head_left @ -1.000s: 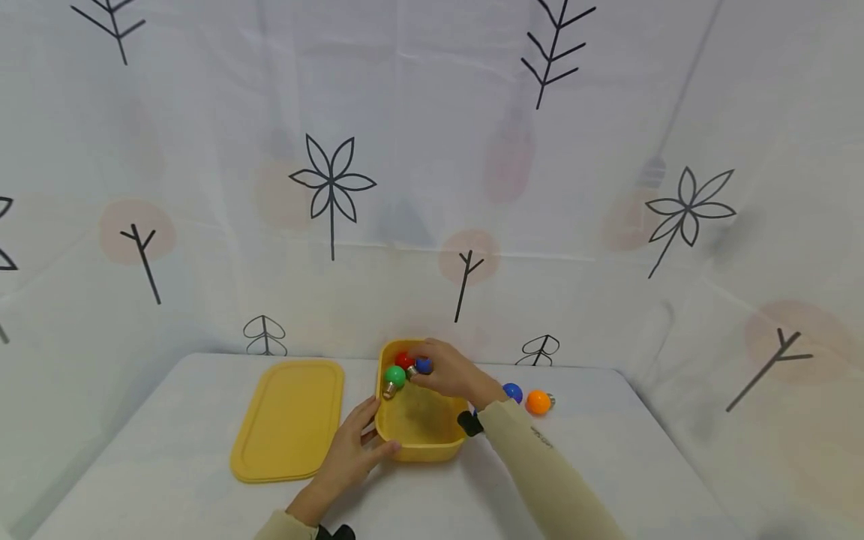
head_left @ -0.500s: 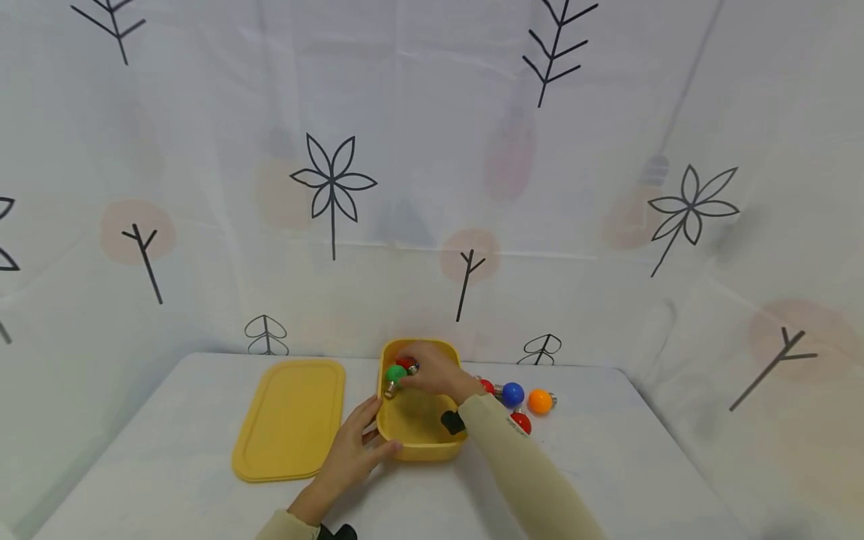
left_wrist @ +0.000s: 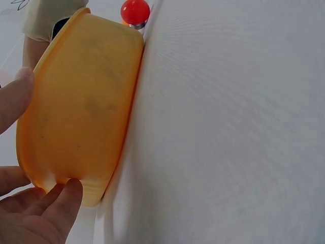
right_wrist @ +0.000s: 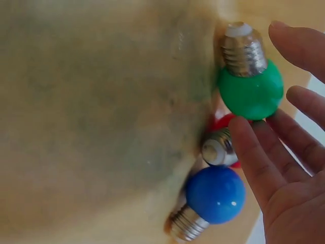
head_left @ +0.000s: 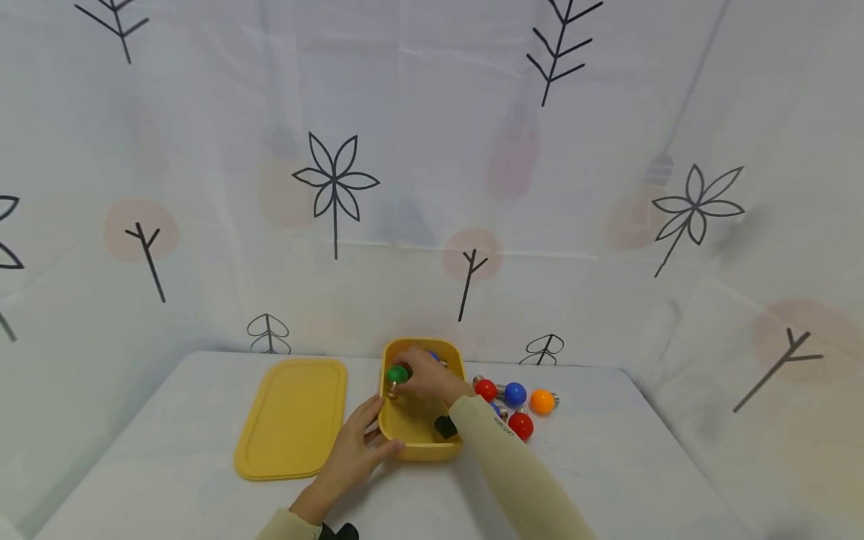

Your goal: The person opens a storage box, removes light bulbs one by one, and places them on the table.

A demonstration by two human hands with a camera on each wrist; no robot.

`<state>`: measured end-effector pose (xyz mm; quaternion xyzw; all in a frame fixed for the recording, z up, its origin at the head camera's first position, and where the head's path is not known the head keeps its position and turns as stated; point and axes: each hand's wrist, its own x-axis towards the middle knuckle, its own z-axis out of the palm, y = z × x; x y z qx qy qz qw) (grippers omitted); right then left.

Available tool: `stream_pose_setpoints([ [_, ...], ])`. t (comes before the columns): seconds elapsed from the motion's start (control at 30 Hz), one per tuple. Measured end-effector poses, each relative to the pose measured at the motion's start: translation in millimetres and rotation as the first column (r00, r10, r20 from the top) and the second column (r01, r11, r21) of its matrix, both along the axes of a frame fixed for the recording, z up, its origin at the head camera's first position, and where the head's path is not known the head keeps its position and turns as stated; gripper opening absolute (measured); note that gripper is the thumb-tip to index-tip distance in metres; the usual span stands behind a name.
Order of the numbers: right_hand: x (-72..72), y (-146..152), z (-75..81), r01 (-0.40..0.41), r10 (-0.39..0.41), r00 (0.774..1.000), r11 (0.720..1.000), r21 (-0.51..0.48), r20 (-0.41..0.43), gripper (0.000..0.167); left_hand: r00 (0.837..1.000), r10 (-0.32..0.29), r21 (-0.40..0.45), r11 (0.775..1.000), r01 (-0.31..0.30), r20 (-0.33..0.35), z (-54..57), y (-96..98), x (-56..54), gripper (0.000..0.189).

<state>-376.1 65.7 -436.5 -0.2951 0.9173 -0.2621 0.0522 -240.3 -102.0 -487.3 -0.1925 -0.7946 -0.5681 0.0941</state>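
The yellow box (head_left: 425, 453) stands on the white table. My left hand (head_left: 352, 448) grips its near left corner, with thumb and fingers against the walls in the left wrist view. Inside the box, my right hand (head_left: 427, 375) has its fingers spread beside a green light bulb (right_wrist: 251, 91). In the right wrist view the fingertips touch or nearly touch the green globe, and the thumb stands apart. Next to it along the wall lie a red bulb (right_wrist: 220, 147), partly hidden by a finger, and a blue bulb (right_wrist: 215, 194).
A yellow lid (head_left: 292, 420) lies flat left of the box. To the box's right are several loose bulbs, among them a red bulb (head_left: 520, 425), a blue bulb (head_left: 515, 394) and an orange bulb (head_left: 542, 401). A patterned cloth (head_left: 405, 300) hangs behind the table.
My right hand has let go of the blue bulb inside the box and shifted left to the green bulb. The left hand keeps its hold on the box corner.
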Motion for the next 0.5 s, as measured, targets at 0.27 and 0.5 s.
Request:
stream_pose_setpoints([
  [0.27,-2.2,-2.2,-3.3,0.027,-0.027,1.000,0.998,0.050,0.004,0.045,1.000,0.004,-0.010,1.000,-0.003,0.028,2.7,0.4,0.3,0.081],
  [0.5,-4.2,-4.8,-6.0,0.006,-0.005,1.000,0.998,0.068,-0.010,0.040,0.999,0.000,-0.005,1.000,0.000,0.038,3.0,0.3,1.3,0.081],
])
